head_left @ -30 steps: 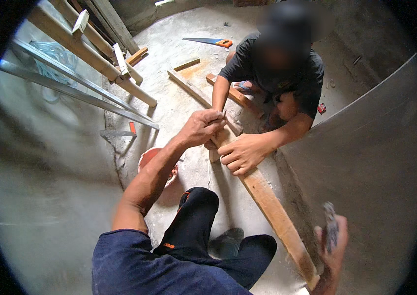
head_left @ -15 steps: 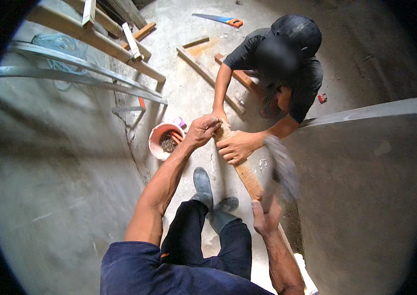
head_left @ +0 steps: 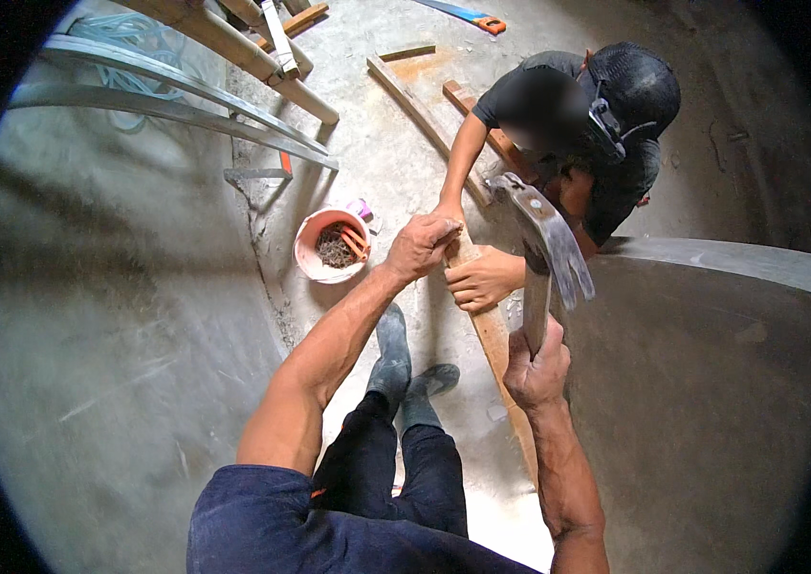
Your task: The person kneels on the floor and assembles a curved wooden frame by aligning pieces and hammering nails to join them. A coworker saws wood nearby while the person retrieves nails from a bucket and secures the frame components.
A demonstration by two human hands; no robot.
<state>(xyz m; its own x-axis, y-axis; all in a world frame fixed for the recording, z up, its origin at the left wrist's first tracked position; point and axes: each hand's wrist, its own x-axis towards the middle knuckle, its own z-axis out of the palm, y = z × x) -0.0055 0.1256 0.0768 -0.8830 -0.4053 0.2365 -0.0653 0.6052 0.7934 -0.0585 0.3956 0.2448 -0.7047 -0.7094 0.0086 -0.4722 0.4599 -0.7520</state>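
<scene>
My right hand (head_left: 537,369) grips the wooden handle of a claw hammer (head_left: 549,225), its metal head raised above the board. My left hand (head_left: 419,247) is closed in a pinch at the far end of a long wooden board (head_left: 492,335); what lies between the fingertips is too small to make out. A co-worker's hand (head_left: 484,279) wraps around the board just below my left hand, and their other hand (head_left: 450,212) is at its far end, partly hidden behind my fingers. From there the board slants down toward my right forearm.
A co-worker in a black cap (head_left: 637,91) crouches opposite. A pink bucket (head_left: 308,251) of nails stands left of the board. Farther off are wooden pieces (head_left: 415,110) and a handsaw (head_left: 468,13). Metal bars (head_left: 176,117) and poles (head_left: 224,43) reach in from upper left; a low wall (head_left: 721,258) stands right.
The hammer has risen and turned from a blur into clear view, my right hand moving up with it. My left hand keeps its pinch at the board's end. The view has shifted.
</scene>
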